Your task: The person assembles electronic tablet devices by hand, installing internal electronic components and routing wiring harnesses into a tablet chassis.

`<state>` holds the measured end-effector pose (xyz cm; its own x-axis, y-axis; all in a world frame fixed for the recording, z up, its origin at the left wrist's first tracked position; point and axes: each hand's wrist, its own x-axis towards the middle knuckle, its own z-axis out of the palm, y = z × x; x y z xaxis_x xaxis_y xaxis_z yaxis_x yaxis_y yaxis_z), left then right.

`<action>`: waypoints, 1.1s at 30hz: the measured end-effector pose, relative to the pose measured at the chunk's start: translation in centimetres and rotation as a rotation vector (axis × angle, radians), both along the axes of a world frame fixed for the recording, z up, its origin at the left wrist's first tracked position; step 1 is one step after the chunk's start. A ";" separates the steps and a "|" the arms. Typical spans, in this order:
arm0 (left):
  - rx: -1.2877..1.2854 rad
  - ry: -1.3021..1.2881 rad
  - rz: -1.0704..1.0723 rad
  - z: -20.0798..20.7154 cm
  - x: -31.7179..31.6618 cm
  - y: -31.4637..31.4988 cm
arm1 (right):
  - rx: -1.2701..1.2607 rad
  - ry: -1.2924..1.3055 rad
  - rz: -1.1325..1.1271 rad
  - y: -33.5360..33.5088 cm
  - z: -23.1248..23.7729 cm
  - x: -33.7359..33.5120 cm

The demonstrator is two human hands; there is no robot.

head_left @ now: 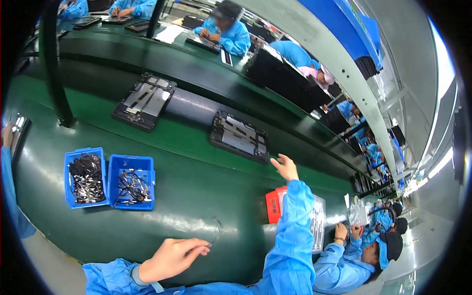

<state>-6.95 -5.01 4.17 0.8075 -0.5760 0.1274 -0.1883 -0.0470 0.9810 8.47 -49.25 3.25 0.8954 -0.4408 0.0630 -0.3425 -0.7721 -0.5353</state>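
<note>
Your right hand (285,167) reaches fwd over the green worktop (196,191), fingers spread wide, empty, just short of a dark tablet chassis (239,136) lying flat w/ its inside facing up. Your left hand (172,256) rests near the worktop's front edge, fingers loosely curled; whether it pinches something small, I cannot tell.

Handling, as a judgement: the chassis looks thin, stiff, light, and fragile inside, w/ pale panels and strips exposed. Best taken by the outer frame edges, not the middle.

A second tablet chassis (144,101) lies farther left. Two blue bins (110,179) of small dark cable parts sit near your left; parts too tangled to identify. A red box (273,205) is partly hidden behind your right sleeve. Co-workers in blue coats sit beyond and at lower right; fisheye bends the edges.
</note>
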 end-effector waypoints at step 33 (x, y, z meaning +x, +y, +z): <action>-0.019 -0.003 0.078 -1.1 -2.5 0.7 | 0.264 -0.096 -0.255 13.7 -7.4 17.4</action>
<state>-9.44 -4.26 3.04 0.8495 -0.5086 0.1404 -0.1879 -0.0430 0.9813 25.92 -35.51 -4.17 0.7502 -0.6612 -0.0039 -0.4444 -0.4998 -0.7435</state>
